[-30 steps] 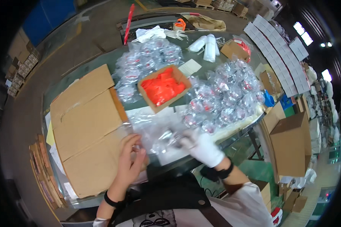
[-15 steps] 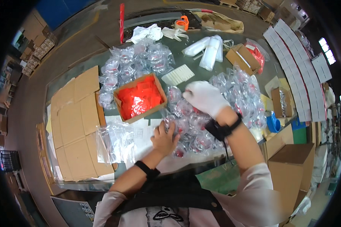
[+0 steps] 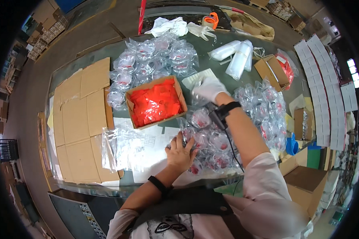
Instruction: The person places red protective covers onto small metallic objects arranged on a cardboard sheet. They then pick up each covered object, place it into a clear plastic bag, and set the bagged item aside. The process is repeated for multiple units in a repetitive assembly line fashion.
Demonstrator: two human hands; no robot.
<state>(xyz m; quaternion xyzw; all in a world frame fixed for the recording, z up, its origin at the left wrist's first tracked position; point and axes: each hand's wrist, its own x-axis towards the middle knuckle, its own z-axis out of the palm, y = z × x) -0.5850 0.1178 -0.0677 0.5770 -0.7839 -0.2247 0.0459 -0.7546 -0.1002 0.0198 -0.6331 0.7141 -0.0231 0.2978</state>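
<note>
My left hand [image 3: 180,154], bare, rests with fingers spread on the near left edge of a cluster of clear plastic bags [image 3: 217,141]. Each bag in it seems to hold a round clear piece with some red; the exact kind cannot be made out. My right hand [image 3: 210,90], in a white glove, has its fingers curled on a clear plastic bag [image 3: 196,99] at the far end of this cluster. Just beyond the glove lies a pale sheet of small strips [image 3: 201,75], partly covered by the hand. Left of the glove stands an open cardboard box [image 3: 182,112] full of red packets [image 3: 155,101].
More bagged pieces lie at the far left [image 3: 145,59] and right [image 3: 267,107]. Flat cardboard [image 3: 81,119] and empty clear bags [image 3: 121,149] are on the left. Farther back are plastic rolls [image 3: 239,59], white gloves [image 3: 169,27], an orange tape dispenser [image 3: 210,20] and a small box [image 3: 272,71].
My right hand has moved away from me to the cluster's far end, over the pale sheet's edge. My left hand stays on the bags. The whole view has shifted slightly.
</note>
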